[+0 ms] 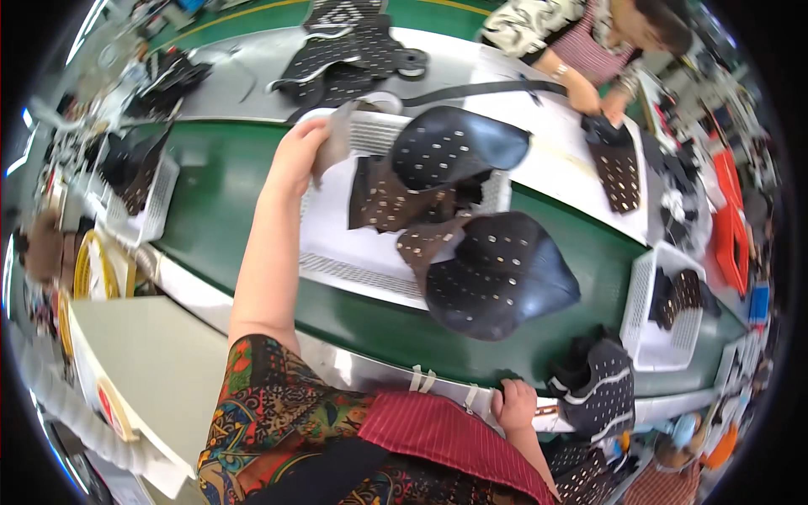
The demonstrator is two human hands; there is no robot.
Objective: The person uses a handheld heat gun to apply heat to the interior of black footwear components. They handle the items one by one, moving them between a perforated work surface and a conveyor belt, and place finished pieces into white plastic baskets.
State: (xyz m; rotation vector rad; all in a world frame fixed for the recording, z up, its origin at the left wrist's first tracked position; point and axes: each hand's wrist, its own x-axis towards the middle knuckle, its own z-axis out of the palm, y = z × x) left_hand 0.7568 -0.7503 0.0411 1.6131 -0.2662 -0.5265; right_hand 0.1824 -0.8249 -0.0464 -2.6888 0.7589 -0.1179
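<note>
My left hand (301, 158) reaches far forward over the near-left corner of a white plastic basket (362, 282). Its fingers close on a thin grey-brown flat piece (335, 145) held upright at the basket's far left corner. Inside the basket lie dark brown perforated pieces (391, 206). Two black perforated shoe uppers with smooth, shiny ends, a farther upper (442, 143) and a nearer upper (497, 273), hang over its right side. At the near side my right hand (515, 406) rests with curled fingers on the metal bench edge (459, 389).
The basket stands on a green conveyor belt (223, 198). More white baskets hold pieces at left (156, 198) and right (644, 311). Black uppers (602, 379) lie at the near right edge. Across the belt a person (581, 84) handles a perforated piece on a white board (555, 160).
</note>
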